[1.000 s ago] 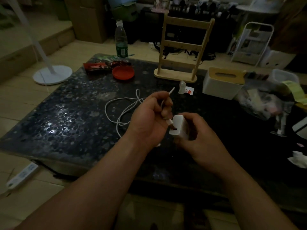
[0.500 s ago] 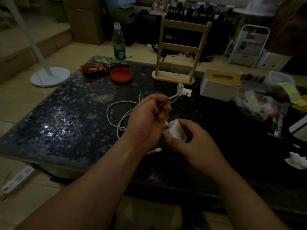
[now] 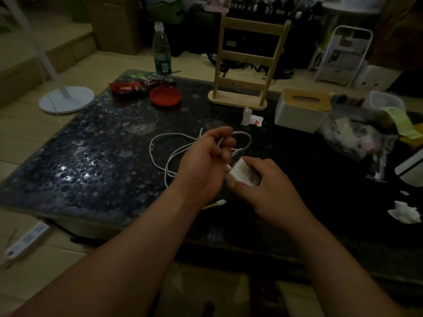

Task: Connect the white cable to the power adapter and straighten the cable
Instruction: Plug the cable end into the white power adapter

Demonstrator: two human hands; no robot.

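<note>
The white power adapter [image 3: 242,173] is held in my right hand [image 3: 263,186] above the dark speckled table [image 3: 91,156]. My left hand [image 3: 203,161] is closed on the white cable [image 3: 160,143], with its plug end at the adapter's left face. The plug looks seated in the adapter, though my fingers hide part of the joint. The cable lies in loose loops on the table behind my left hand and curls over my fingers. A second cable tip with a yellowish lead [image 3: 216,204] rests on the table below my hands.
A wooden rack [image 3: 247,65], a white tissue box [image 3: 302,110], a red lid [image 3: 164,96], snack wrappers [image 3: 128,88] and a plastic bottle [image 3: 162,51] stand at the back. Bags and clutter [image 3: 357,138] fill the right side. A power strip [image 3: 27,240] lies on the floor at left.
My left hand pushed the cable plug against the adapter, and both hands dropped slightly. The cable's free end, earlier sticking up past my fingers, now loops down over them.
</note>
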